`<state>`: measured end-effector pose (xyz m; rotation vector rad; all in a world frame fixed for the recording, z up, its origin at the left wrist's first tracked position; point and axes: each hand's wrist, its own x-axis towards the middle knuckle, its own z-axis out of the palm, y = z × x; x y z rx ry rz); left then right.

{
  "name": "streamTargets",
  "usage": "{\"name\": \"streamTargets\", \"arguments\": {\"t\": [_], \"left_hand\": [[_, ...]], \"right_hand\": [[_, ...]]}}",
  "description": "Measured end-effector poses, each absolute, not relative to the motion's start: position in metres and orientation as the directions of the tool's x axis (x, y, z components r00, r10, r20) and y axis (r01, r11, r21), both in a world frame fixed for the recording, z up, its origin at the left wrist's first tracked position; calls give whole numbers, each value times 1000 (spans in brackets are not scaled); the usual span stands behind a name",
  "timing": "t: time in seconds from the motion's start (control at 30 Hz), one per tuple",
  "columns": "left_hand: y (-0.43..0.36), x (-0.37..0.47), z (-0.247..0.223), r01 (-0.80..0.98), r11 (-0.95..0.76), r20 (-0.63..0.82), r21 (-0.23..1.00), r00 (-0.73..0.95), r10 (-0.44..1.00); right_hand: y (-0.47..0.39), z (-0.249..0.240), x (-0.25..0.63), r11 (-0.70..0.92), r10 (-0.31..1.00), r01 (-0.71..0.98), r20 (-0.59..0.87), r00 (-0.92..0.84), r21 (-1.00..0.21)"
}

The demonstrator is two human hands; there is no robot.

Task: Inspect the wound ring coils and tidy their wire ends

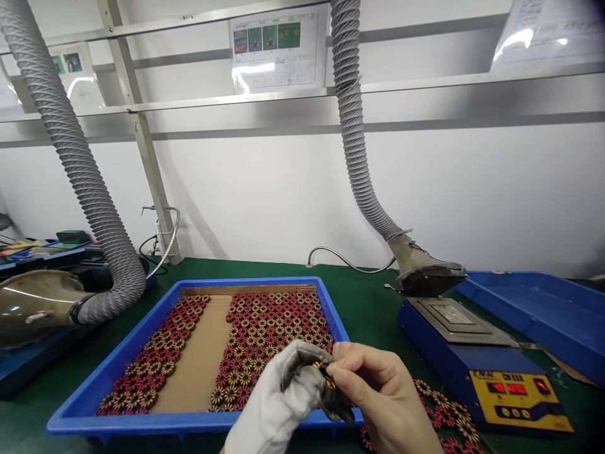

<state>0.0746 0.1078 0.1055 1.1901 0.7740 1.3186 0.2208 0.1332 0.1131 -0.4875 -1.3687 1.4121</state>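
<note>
While your left hand (278, 400), white-gloved, grips a small coppery part (326, 372), your bare right hand (392, 394) pinches it by thumb and fingertips; fingers hide most of it, above the blue tray's (184, 421) near right corner. Tray contents: red-and-tan rings (274, 328), two blocks, bare cardboard (193, 366) between. Loose rings (456, 419): on your green worktop (368, 302), between right hand and blue unit (454, 372). Unit: yellow panel (520, 398), lit red digits. Above it: grey hose (354, 139), hooded.
</note>
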Motion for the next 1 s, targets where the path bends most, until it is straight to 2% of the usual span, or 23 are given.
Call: {"name": "streamTargets", "arguments": {"t": [0.23,0.4,0.67,0.9,1.0], "left_hand": [[104,73,109,-448,-57,158,892,191,969],[104,69,108,-382,-63,175,922,266,948],[107,70,103,-397,-40,146,917,239,960],[100,71,109,-402,-51,134,914,183,974],[101,72,110,-414,-69,159,908,188,969]], "right_hand": [[129,114,222,250,871,-313,354,-342,-916],[129,115,218,256,861,-296,356,-362,-920],[132,111,217,234,872,-303,337,-354,-924],[131,110,218,280,841,-271,372,-394,-921],[131,110,216,310,860,-295,399,-319,-904]]}}
